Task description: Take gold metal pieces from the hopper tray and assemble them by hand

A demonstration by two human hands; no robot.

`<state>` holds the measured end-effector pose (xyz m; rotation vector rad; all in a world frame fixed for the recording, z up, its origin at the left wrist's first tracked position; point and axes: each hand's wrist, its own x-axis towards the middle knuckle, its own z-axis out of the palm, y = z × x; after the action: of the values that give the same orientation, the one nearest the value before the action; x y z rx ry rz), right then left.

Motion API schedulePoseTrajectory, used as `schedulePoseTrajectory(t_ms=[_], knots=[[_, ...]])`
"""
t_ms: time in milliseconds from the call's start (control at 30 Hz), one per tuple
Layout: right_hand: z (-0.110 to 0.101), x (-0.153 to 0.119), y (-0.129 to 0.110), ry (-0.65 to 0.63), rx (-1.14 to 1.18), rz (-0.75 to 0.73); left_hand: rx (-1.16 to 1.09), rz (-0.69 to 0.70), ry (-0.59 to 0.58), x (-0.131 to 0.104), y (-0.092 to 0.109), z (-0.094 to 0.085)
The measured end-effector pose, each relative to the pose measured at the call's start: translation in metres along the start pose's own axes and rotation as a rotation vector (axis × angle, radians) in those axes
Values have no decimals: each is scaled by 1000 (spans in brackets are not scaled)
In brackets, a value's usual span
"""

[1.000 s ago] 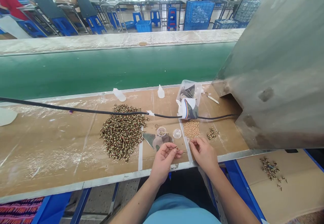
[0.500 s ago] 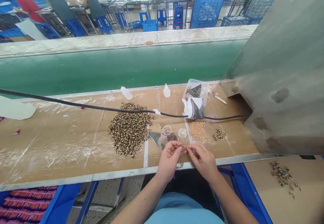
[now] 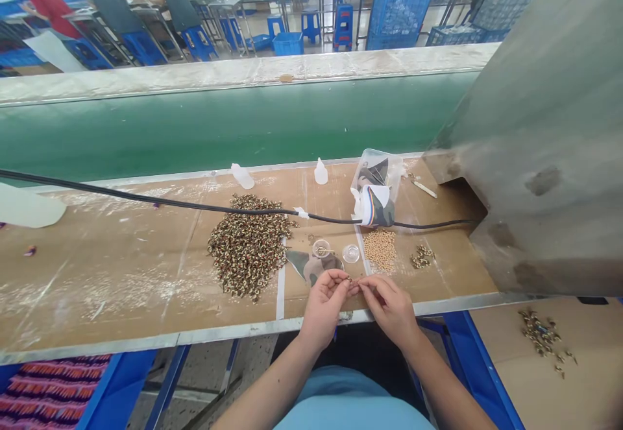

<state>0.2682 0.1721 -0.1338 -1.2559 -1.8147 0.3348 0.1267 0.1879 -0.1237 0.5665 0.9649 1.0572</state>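
My left hand [image 3: 327, 301] pinches a small dark-and-gold piece [image 3: 349, 279] at the table's front edge. Close beside it, my right hand [image 3: 388, 303] has thumb and index finger pressed together; whatever lies between them is too small to name. Behind my hands are a camouflage cloth [image 3: 318, 266], a small clear cup [image 3: 321, 248] with a thin stick across it, and a clear round dish [image 3: 351, 253]. A large heap of dark-and-gold pieces [image 3: 250, 245] lies to the left. Tan beads [image 3: 380, 250] and a small group of pieces [image 3: 421, 257] lie to the right.
Two white bottles [image 3: 243, 176] [image 3: 320, 172] stand at the back. A black cable [image 3: 195, 207] crosses above the table. A clear bin [image 3: 376, 164] holds camouflage cloth. A grey metal housing [image 3: 549, 157] rises at right. People [image 3: 111, 5] sit beyond the green belt [image 3: 233, 122].
The view has shifted very slightly. Both hands keep nearly the same place and pose, with their fingertips close together.
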Motion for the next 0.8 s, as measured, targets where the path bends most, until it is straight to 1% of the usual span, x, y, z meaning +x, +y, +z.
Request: schedulePoseTrajectory(t_ms=[167, 333, 533, 800], knots=[[0, -1, 2, -12, 34, 47, -13, -32, 1, -1, 5, 1], [-4, 3, -2, -2, 96, 51, -19, -103, -51, 1, 10, -1], [-9, 8, -6, -35, 112, 23, 1, -179, -150, 2, 18, -5], [-11, 11, -8, -50, 76, -17, 22, -205, -162, 0, 25, -4]])
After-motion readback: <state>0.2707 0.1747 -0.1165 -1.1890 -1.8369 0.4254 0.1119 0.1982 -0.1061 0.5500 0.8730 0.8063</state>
